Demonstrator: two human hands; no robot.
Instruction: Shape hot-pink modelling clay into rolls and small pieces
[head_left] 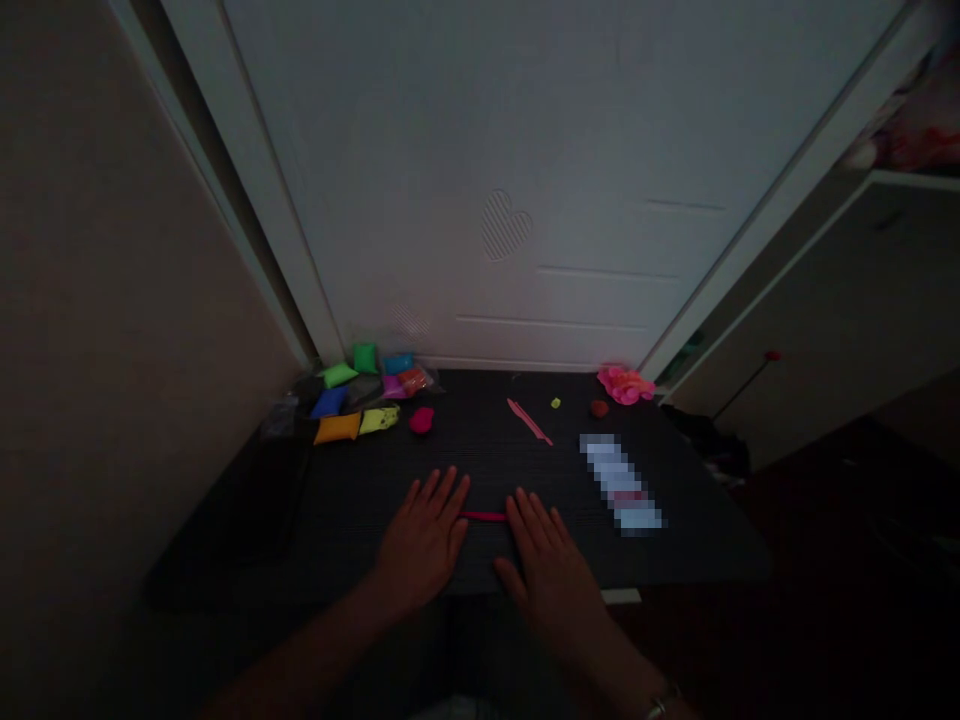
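Observation:
A thin pinkish-red roll of modelling clay (484, 516) lies across the dark table, its middle showing between my hands. My left hand (424, 535) rests flat, fingers stretched forward, over the roll's left end. Over the right end lies my right hand (544, 550), also flat with its fingers extended and thumb apart. Both ends of the roll are hidden under the hands. Beyond my left hand sits a magenta lump of clay (421, 421). A pink modelling tool (529, 421) lies farther back, near a small yellow bit (556, 403).
Several coloured clay packets (337, 429) are grouped at the back left of the dark table (360, 480). A blurred-out flat panel (621, 485) lies on the right. Behind it are a brownish-red lump (599, 409) and a pink ruffled piece (626, 384). A white door (420, 180) borders the back.

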